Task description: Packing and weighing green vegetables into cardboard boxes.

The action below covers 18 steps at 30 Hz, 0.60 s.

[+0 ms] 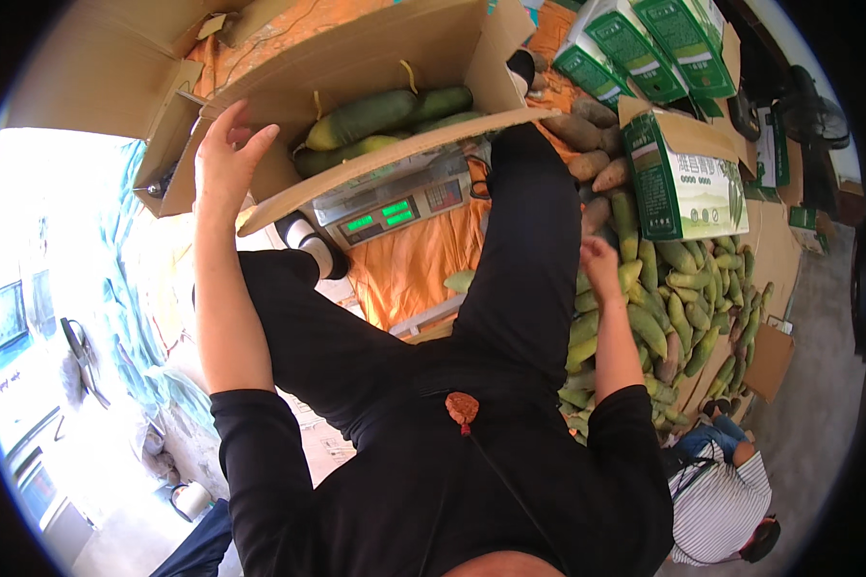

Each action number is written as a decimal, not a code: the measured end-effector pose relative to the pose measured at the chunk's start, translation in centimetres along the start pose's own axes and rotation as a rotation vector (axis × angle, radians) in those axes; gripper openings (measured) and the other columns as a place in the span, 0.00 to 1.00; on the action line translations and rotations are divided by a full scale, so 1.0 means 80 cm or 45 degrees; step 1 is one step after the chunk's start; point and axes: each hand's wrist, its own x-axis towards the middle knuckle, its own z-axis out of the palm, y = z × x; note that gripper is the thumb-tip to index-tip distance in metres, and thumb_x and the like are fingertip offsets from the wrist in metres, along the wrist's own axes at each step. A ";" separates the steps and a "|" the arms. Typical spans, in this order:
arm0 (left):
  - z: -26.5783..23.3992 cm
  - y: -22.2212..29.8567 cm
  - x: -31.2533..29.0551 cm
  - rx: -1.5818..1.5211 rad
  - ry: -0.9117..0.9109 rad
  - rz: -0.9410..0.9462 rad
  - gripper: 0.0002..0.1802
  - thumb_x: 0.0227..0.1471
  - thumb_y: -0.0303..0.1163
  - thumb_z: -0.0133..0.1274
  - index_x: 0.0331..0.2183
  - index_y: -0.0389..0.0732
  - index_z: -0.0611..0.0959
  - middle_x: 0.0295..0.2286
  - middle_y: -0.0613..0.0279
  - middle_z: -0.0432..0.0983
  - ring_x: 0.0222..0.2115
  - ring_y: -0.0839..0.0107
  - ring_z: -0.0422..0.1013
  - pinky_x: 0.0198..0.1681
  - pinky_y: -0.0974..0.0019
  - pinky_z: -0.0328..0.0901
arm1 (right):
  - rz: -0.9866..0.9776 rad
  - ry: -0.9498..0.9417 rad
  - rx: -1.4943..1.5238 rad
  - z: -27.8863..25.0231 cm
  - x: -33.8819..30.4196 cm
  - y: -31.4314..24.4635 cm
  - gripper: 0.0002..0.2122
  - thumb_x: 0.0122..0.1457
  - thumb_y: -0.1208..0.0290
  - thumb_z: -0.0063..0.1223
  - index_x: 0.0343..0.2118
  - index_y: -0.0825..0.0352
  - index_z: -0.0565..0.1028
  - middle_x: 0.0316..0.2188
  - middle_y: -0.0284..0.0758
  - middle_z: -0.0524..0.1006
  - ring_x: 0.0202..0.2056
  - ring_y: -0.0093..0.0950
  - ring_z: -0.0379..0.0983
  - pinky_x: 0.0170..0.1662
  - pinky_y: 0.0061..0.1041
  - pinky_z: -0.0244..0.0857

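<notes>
An open cardboard box [375,58] with several long green radishes [361,119] inside stands in front of me on a digital scale [385,213] with lit green digits. My left hand [229,159] is raised at the box's left side, thumb and fingers spread, with nothing in it. Whether it touches the cardboard cannot be made out. To the right, my right hand [601,269] hangs beside my knee over the pile of green radishes [698,288]. Its fingers are loosely bent and apart, and I see nothing held in them.
A green and white carton [688,183] stands open at the right, with more green cartons [635,48] behind. Brown roots [587,135] lie between the box and the pile. Orange sheeting [404,279] covers the ground. A person in a striped shirt [722,500] is at the lower right.
</notes>
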 end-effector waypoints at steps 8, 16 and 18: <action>-0.046 -0.051 -0.009 -0.033 0.306 -0.280 0.37 0.44 0.41 0.63 0.53 0.36 0.71 0.48 0.47 0.70 0.49 0.59 0.68 0.52 0.59 0.63 | -0.551 -0.140 -0.174 0.026 0.058 -0.291 0.09 0.57 0.70 0.55 0.36 0.71 0.77 0.27 0.28 0.76 0.30 0.16 0.70 0.36 0.18 0.64; -0.104 -0.107 -0.026 -0.034 -0.047 -0.402 0.28 0.51 0.42 0.57 0.47 0.31 0.77 0.39 0.46 0.77 0.42 0.61 0.73 0.47 0.63 0.65 | -0.650 -0.487 -0.506 0.092 0.096 -0.381 0.20 0.53 0.56 0.58 0.34 0.73 0.77 0.25 0.35 0.76 0.28 0.24 0.71 0.35 0.25 0.65; -0.102 -0.104 -0.011 0.020 -0.165 -0.366 0.25 0.51 0.43 0.57 0.43 0.32 0.80 0.36 0.48 0.78 0.39 0.64 0.74 0.45 0.64 0.66 | -0.566 -0.518 -0.632 0.101 0.110 -0.384 0.23 0.50 0.52 0.60 0.32 0.75 0.77 0.25 0.38 0.77 0.28 0.26 0.73 0.33 0.27 0.65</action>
